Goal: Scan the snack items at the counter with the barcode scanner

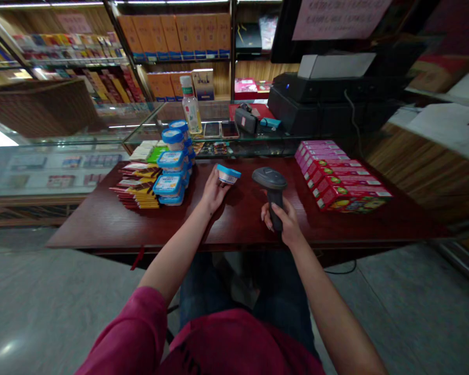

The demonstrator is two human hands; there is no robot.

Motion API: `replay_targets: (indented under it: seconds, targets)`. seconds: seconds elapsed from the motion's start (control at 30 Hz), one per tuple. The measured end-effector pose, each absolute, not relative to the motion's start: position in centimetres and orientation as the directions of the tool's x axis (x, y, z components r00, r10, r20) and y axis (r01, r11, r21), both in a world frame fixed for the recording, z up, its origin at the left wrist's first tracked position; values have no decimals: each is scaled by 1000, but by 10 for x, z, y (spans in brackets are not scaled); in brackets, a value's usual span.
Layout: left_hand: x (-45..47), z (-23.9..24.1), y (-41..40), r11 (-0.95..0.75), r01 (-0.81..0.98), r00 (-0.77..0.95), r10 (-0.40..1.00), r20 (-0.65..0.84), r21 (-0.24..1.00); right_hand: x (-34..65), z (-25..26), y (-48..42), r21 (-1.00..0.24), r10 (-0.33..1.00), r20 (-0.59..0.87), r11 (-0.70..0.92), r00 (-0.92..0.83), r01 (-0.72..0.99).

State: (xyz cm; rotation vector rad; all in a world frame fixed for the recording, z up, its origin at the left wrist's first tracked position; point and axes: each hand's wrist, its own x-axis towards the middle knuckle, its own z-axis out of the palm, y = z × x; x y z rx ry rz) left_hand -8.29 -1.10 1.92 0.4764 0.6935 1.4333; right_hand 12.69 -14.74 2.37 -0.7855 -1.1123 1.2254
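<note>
My left hand (214, 191) grips a small tub with a blue lid (228, 175), tilted on its side above the dark red wooden table (234, 221). In my right hand (284, 220) is a dark grey barcode scanner (272, 182), my fingers wrapped round its handle. The scanner's head points left, toward the tub, with a gap between the two. Left of my left hand stand stacked blue-lidded tubs (169, 185). Beside them lie piled red and yellow packets (137, 185). Right of the scanner, a row of red and pink boxes (342, 179) rests on the table.
Behind the table is a glass counter (214, 148) with a bottle (191, 107), phones (221, 129) and a black case (246, 121). A black register with a monitor (332, 88) stands at the back right. A wicker basket (39, 109) is at the left.
</note>
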Motion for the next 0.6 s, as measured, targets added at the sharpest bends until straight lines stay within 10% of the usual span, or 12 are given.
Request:
replay_targets:
  seconds: [0.27, 0.6]
  targets:
    - [-25, 24, -8, 132, -469, 151, 986, -67, 873, 196, 25, -155, -925, 956, 229, 272, 181, -265]
    - [33, 25, 41, 76, -658, -79, 982, -169, 750, 205, 17, -152, -898, 961, 175, 244, 213, -366]
